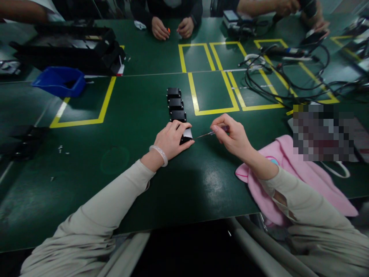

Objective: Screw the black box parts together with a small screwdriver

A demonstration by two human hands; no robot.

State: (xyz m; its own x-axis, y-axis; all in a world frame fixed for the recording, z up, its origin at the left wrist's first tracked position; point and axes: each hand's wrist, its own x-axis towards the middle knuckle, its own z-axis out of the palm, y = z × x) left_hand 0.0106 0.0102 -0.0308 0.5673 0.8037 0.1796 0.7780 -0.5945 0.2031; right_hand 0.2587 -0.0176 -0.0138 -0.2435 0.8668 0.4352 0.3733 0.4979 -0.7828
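My left hand grips a small black part with a pale top, partly hidden under the fingers, at the near end of a row of black blocks. Beyond it lie a black block, another one and the farthest. In my right hand is a thin screwdriver, pinched by its handle. Its tip points left and reaches the right side of the black part; whether it touches is too small to tell.
A blue bin and black trays stand at the left. Small screws lie left. Cables cover the right; a pink cloth lies under my right forearm. Across the table, a person's hands rest.
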